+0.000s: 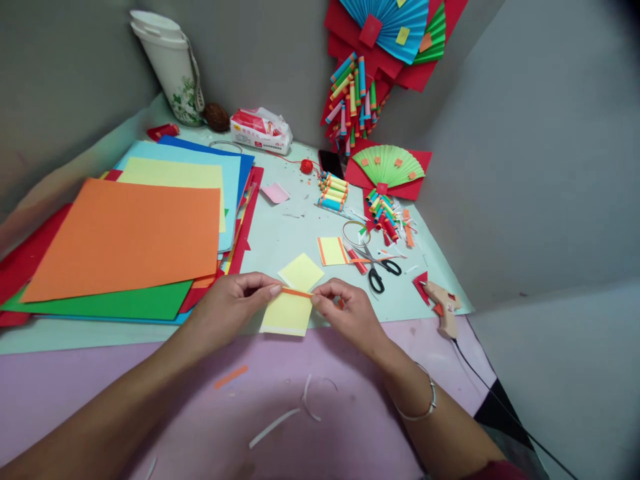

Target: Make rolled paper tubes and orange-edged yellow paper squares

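My left hand (249, 300) and my right hand (346, 305) pinch the two ends of a narrow orange paper strip (297, 292). The strip lies along the upper edge of a yellow paper square (286, 315). Just beyond it is another yellow paper piece (301, 271), turned at an angle on the mat. A yellow square with orange edges (333, 251) rests past my right hand. Beside that are a red paper roll (357, 261) and black-handled scissors (383, 268).
Stacked coloured sheets, orange on top (130, 240), fill the left. A glue gun (442, 303) with a cord lies at right. Behind are a white cup (170, 67), a tissue pack (261, 130), paper rolls (333, 191) and a green paper fan (389, 165). Paper scraps (274, 427) lie in front.
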A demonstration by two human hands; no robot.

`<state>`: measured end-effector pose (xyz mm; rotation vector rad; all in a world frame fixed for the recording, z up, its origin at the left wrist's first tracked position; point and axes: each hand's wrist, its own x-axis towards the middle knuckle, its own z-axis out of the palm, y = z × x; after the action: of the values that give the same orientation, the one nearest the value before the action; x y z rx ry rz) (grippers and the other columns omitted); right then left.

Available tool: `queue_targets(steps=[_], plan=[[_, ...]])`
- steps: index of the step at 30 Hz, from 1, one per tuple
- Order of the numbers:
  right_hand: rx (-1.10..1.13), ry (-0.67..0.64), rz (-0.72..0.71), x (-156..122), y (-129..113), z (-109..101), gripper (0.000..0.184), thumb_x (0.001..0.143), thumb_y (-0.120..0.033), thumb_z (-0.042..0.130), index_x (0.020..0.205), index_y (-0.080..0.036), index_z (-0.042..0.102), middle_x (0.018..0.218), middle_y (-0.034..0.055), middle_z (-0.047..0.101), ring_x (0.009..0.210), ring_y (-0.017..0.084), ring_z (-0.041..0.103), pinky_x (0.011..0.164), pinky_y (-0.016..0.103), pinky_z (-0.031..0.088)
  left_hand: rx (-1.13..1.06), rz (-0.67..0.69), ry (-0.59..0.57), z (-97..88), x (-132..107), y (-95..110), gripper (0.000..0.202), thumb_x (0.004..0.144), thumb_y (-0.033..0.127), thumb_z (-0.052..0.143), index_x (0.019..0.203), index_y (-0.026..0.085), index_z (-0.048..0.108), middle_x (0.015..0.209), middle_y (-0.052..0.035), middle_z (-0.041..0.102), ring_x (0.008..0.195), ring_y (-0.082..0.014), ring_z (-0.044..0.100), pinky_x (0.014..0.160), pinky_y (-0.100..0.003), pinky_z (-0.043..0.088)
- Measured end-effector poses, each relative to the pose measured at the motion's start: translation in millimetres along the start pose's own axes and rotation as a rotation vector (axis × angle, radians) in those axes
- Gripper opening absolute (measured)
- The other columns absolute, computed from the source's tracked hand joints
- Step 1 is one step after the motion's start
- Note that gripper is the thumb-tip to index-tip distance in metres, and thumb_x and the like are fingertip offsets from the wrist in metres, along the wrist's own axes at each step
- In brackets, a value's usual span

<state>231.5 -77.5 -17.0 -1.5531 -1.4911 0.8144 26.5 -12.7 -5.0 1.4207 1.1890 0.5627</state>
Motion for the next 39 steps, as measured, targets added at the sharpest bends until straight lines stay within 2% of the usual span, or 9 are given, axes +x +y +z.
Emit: queue_targets(steps=[9,12,15,19,22,27,32,39], plan=[[0.035,-0.013,0.065,2.2,2.3,-0.2,0.012,0.08,-0.024,0.06,0.073,-0.021,0.068,0.074,-0.0014,0.068,0.07,0.014,0.06,0.065,0.025,0.047,-0.05,-0.023,-0.018,-1.6,5.2,-4.0,0.038,0.071,0.056,0.071,0.083,0.021,0.077,0.077,-0.0041,0.076,0.067,-0.0194,0.064,0.055,-0.025,0.048],[0.037,-0.038,0.066,1.5,1.9,1.8,0.012,0.08,-0.023,0.058,0.073,-0.021,0.068,0.074,-0.0016,0.068,0.071,0.014,0.06,0.065,0.024,0.046,-0.022,-0.002,-0.087,-0.5,6.0,-4.6,0.039,0.07,0.056,0.073,0.089,0.022,0.077,0.078,-0.0029,0.075,0.07,-0.0191,0.065,0.058,-0.025,0.048],[0.028,-0.071,0.037,-0.9,0.4,5.8,0.011,0.08,-0.021,0.058,0.075,-0.021,0.068,0.075,-0.0014,0.067,0.072,0.014,0.061,0.066,0.024,0.046,0.002,-0.024,-0.165,2.9,5.4,-3.5,0.036,0.067,0.053,0.075,0.087,0.022,0.076,0.075,-0.0015,0.074,0.068,-0.0185,0.064,0.058,-0.024,0.047],[-0.021,-0.087,-0.032,-2.7,0.0,10.9,0.012,0.08,-0.02,0.059,0.076,-0.022,0.07,0.077,-0.0006,0.068,0.074,0.015,0.062,0.068,0.025,0.047,0.109,-0.037,-0.137,6.5,4.0,-0.3,0.027,0.065,0.049,0.075,0.072,0.023,0.075,0.06,0.0021,0.067,0.058,-0.0162,0.059,0.051,-0.022,0.041],[-0.063,-0.086,-0.071,-1.2,1.5,12.0,0.012,0.08,-0.018,0.06,0.075,-0.022,0.07,0.076,-0.0008,0.069,0.075,0.015,0.062,0.071,0.026,0.047,0.128,-0.033,-0.152,6.1,4.9,-0.7,0.024,0.066,0.046,0.073,0.071,0.023,0.074,0.06,0.0026,0.066,0.058,-0.0164,0.058,0.051,-0.022,0.041],[-0.103,-0.08,-0.117,0.9,2.6,12.8,0.013,0.08,-0.016,0.06,0.074,-0.023,0.068,0.075,-0.0012,0.069,0.074,0.015,0.062,0.072,0.027,0.047,0.083,0.048,-0.263,6.7,8.3,-7.5,0.022,0.069,0.043,0.07,0.076,0.022,0.074,0.061,0.0022,0.063,0.06,-0.0163,0.057,0.053,-0.022,0.042],[-0.124,-0.084,-0.212,0.9,2.5,14.0,0.012,0.081,-0.015,0.059,0.075,-0.023,0.067,0.073,-0.0016,0.067,0.074,0.015,0.06,0.074,0.027,0.046,0.134,0.069,-0.234,9.6,9.3,-7.5,0.018,0.07,0.04,0.067,0.067,0.023,0.072,0.06,0.0022,0.062,0.06,-0.016,0.055,0.051,-0.021,0.04],[-0.102,-0.082,-0.166,5.5,6.0,7.6,0.01,0.085,-0.019,0.061,0.079,-0.022,0.068,0.075,-0.0009,0.067,0.075,0.015,0.06,0.072,0.027,0.045,0.148,0.019,-0.228,8.6,8.6,-4.7,0.023,0.072,0.045,0.067,0.073,0.024,0.075,0.062,0.002,0.066,0.06,-0.0164,0.057,0.053,-0.022,0.04]])
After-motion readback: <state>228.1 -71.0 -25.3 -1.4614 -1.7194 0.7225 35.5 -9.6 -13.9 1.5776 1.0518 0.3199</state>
